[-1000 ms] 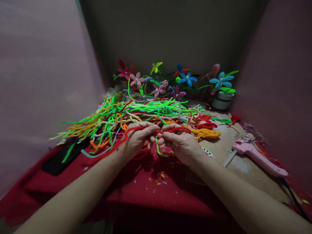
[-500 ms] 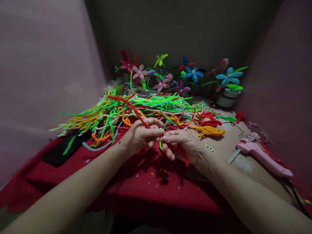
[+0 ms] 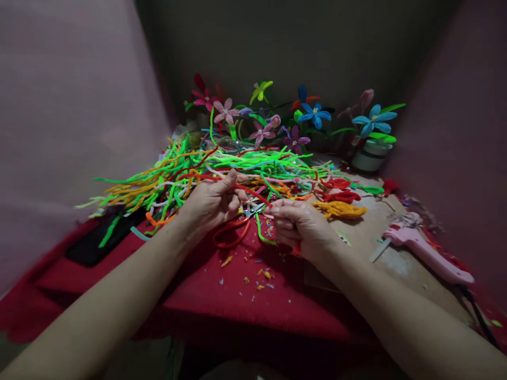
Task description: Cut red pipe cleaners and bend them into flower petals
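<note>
Both my hands pinch one red pipe cleaner (image 3: 253,193) stretched between them above a red cloth (image 3: 237,285). My left hand (image 3: 212,203) is closed on its left part, close to a big pile of green, orange and yellow pipe cleaners (image 3: 190,177). My right hand (image 3: 299,224) is closed on the right part, and the red end sticks out below the palm. Red-handled scissors (image 3: 233,232) lie on the cloth under my hands, beside a loose green piece (image 3: 263,235).
Finished pipe-cleaner flowers (image 3: 277,119) stand at the back, one blue flower in a white pot (image 3: 370,155). A pink glue gun (image 3: 425,253) lies at the right on brown board. Red and yellow bundles (image 3: 340,203) lie behind my right hand. Walls close in on both sides.
My hands have drawn apart from each other, the left going up and left, so the red pipe cleaner now runs taut between them. The scissors have come into sight.
</note>
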Available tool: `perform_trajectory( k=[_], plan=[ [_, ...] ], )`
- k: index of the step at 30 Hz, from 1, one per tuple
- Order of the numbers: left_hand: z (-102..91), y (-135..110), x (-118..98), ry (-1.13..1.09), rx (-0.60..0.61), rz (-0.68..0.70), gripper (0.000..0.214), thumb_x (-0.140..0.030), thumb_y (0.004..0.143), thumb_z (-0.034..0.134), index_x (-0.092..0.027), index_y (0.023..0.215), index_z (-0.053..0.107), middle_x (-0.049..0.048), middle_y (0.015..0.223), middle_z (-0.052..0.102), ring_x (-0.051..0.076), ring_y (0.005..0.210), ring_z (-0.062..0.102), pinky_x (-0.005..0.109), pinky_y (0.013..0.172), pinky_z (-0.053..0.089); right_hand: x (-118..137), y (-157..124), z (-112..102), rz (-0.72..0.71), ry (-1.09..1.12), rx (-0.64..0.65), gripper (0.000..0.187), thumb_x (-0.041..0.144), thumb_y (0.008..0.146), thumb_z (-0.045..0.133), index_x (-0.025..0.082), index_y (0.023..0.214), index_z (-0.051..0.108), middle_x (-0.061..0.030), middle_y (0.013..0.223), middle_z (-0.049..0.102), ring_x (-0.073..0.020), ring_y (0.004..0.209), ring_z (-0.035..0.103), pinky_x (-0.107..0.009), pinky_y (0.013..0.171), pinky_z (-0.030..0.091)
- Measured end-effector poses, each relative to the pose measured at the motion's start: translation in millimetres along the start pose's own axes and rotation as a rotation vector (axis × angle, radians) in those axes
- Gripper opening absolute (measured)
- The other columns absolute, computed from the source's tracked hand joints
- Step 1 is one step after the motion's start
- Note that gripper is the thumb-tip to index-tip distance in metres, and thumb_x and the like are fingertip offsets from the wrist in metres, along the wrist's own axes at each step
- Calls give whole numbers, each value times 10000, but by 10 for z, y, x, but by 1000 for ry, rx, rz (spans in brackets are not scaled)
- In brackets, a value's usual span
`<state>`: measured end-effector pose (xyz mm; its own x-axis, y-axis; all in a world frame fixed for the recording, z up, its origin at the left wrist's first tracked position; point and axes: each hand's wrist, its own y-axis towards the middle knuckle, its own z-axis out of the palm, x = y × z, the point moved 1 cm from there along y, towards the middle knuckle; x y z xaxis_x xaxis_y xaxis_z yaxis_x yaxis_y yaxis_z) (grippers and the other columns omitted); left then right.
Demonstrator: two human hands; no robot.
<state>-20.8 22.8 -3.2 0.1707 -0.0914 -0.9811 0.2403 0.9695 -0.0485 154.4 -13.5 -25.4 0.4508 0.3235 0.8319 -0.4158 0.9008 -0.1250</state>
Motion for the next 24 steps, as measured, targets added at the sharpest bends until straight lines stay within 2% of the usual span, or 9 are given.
perform_trajectory(
  k=[2, 4, 7, 9, 11, 15, 21, 24],
  plan=[
    [-101, 0, -48, 298, 24, 28, 289, -389, 734, 629, -135, 868, 602, 4, 640, 592, 64, 435, 453, 188, 402, 316, 37, 17, -50, -111, 18, -48, 82, 171, 688, 637, 156, 729, 568, 107, 412, 367, -19, 313, 172, -159, 300, 134],
    [-182, -23, -70, 720, 99, 66, 257, -375, 714, 631, -143, 824, 610, 6, 669, 586, 98, 526, 499, 216, 477, 361, 62, 35, -92, -177, 21, -91, 86, 185, 694, 632, 152, 752, 579, 104, 418, 369, -26, 320, 196, -165, 308, 160],
    [-235, -75, -42, 1301, 231, 152, 202, -371, 726, 583, -175, 778, 577, 8, 698, 571, 146, 623, 516, 251, 556, 368, 71, 58, -122, -200, 4, -128, 102, 201, 688, 629, 151, 765, 584, 95, 421, 389, -33, 325, 221, -173, 318, 171],
    [-234, -102, -8, 1531, 271, 188, 155, -327, 728, 549, -194, 808, 540, 20, 756, 579, 166, 657, 518, 262, 562, 353, 67, 68, -127, -200, -8, -143, 109, 205, 683, 628, 154, 769, 584, 89, 426, 404, -34, 327, 228, -176, 325, 172],
    [-220, -121, 12, 1622, 292, 199, 148, -265, 716, 516, -203, 851, 511, 37, 813, 586, 181, 694, 529, 268, 575, 353, 62, 73, -129, -195, -15, -153, 113, 207, 678, 629, 156, 767, 582, 86, 427, 408, -35, 330, 233, -178, 333, 172],
    [-191, -153, -25, 1603, 331, 211, 167, -209, 699, 455, -195, 859, 496, 56, 824, 589, 191, 708, 540, 275, 609, 373, 63, 76, -130, -192, -11, -170, 111, 205, 672, 625, 152, 758, 580, 83, 428, 411, -34, 331, 244, -181, 342, 173],
    [-207, -222, -132, 1552, 255, 137, 313, -242, 704, 462, -178, 1003, 529, 79, 880, 626, 203, 752, 572, 273, 642, 391, 62, 78, -132, -194, -2, -186, 117, 199, 658, 618, 148, 756, 582, 76, 432, 432, -34, 328, 250, -186, 343, 175],
    [-278, -213, -145, 1534, 227, 143, 327, -259, 716, 466, -183, 1027, 531, 62, 825, 631, 197, 692, 569, 268, 601, 377, 51, 86, -142, -196, 14, -199, 123, 192, 651, 619, 146, 760, 583, 76, 428, 433, -34, 327, 259, -180, 340, 179]
  ],
)
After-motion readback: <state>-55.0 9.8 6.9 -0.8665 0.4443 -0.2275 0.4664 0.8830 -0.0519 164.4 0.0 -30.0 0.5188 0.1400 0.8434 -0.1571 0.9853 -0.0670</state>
